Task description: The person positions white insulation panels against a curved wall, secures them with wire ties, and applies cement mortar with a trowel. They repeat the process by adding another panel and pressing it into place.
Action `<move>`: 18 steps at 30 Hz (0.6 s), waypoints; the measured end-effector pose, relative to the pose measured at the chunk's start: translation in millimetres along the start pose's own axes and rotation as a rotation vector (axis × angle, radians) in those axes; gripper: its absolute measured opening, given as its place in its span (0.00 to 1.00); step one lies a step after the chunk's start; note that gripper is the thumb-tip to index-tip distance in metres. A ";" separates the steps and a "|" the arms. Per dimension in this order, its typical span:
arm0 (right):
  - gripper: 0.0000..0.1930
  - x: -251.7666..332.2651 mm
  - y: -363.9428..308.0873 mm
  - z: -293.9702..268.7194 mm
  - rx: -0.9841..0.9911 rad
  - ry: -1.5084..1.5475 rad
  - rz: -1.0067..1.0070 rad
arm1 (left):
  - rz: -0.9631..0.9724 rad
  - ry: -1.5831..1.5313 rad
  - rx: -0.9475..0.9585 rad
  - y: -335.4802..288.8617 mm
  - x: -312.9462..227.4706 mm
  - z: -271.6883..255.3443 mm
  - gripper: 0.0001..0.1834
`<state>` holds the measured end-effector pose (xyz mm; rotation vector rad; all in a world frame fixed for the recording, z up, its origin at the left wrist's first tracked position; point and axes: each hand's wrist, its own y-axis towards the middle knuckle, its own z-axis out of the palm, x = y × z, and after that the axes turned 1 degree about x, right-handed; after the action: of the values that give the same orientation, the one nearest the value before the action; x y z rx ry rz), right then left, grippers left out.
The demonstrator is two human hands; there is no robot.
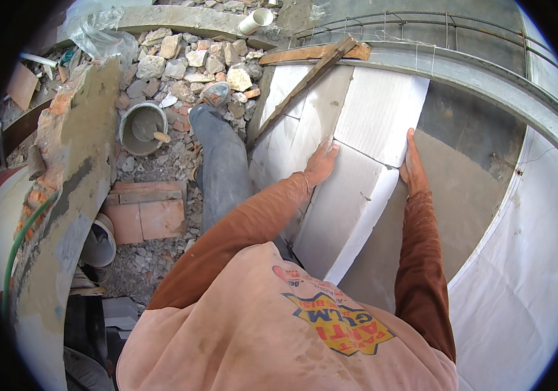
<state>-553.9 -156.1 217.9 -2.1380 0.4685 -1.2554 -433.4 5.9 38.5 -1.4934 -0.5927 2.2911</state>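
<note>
I hold the right grip wide and flat along the right side of the far white rectangular masonry block, cannot tell whether the left grip pinches the similar near block, and judge that uneven pressure could skew their joint.

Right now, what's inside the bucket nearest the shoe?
The bucket holds grey, mortar-like material and a short pale piece, possibly a tool handle, near the right side. The material covers whatever lies beneath; what the pale piece joins can't be made out.
</note>
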 end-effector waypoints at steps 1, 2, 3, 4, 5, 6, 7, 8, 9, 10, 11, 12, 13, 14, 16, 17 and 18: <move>0.50 -1.6 1.9 -0.2 0.004 0.007 -0.002 | -0.008 -0.002 0.003 -1.2 8.0 -4.9 0.36; 0.50 -3.3 3.0 -0.6 -0.006 0.010 -0.001 | -0.034 -0.004 0.011 -2.3 15.2 -7.6 0.35; 0.50 -5.0 3.9 -0.7 -0.011 0.015 0.004 | 0.004 0.029 0.017 -2.6 21.2 -8.5 0.35; 0.50 -6.3 4.7 -0.8 -0.029 0.016 0.010 | 0.025 0.063 0.027 -2.6 26.8 -9.6 0.34; 0.50 -7.2 5.5 -1.0 -0.046 0.017 0.015 | 0.040 0.094 0.037 -1.9 31.7 -10.5 0.33; 0.50 -7.6 5.7 -1.7 -0.034 0.027 0.013 | 0.068 0.078 0.028 -0.7 36.0 -10.2 0.33; 0.50 -8.0 5.9 -2.5 -0.023 0.036 0.013 | 0.088 0.058 0.021 0.8 40.1 -9.2 0.32; 0.50 -8.2 6.0 -3.5 -0.002 0.043 0.008 | 0.107 0.038 0.014 2.5 44.4 -8.8 0.31; 0.50 -8.2 6.1 -4.8 -0.013 0.040 0.017 | 0.078 -0.026 -0.006 6.4 49.0 -10.9 0.30; 0.50 -8.1 6.4 -6.1 -0.012 0.035 0.020 | 0.049 -0.089 -0.029 11.9 54.2 -15.6 0.30; 0.50 -8.5 6.7 -7.1 -0.007 0.035 0.021 | -0.011 -0.149 -0.042 14.4 60.8 -19.8 0.29; 0.50 -8.9 7.2 -7.9 -0.005 0.033 0.029 | -0.004 -0.130 -0.106 15.4 68.3 -24.7 0.28; 0.50 -8.8 8.0 -8.5 0.001 0.037 0.031 | -0.057 -0.129 -0.112 17.2 75.9 -31.0 0.28; 0.49 -9.0 8.5 -8.7 0.004 0.042 0.037 | -0.109 -0.128 -0.117 20.8 82.8 -38.1 0.28; 0.49 -8.7 9.4 -8.2 -0.014 0.043 0.050 | -0.181 -0.113 -0.152 21.5 94.9 -46.1 0.27; 0.49 -8.3 9.2 -7.7 -0.027 0.044 0.058 | -0.195 -0.127 -0.149 21.6 98.2 -47.8 0.27; 0.49 -7.7 9.0 -7.0 -0.018 0.041 0.056 | -0.213 -0.128 -0.148 21.3 99.7 -49.8 0.27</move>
<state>-563.8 -160.6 209.4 -2.1031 0.5554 -1.2707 -427.5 44.9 -67.9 -1.2825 -0.9293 2.2283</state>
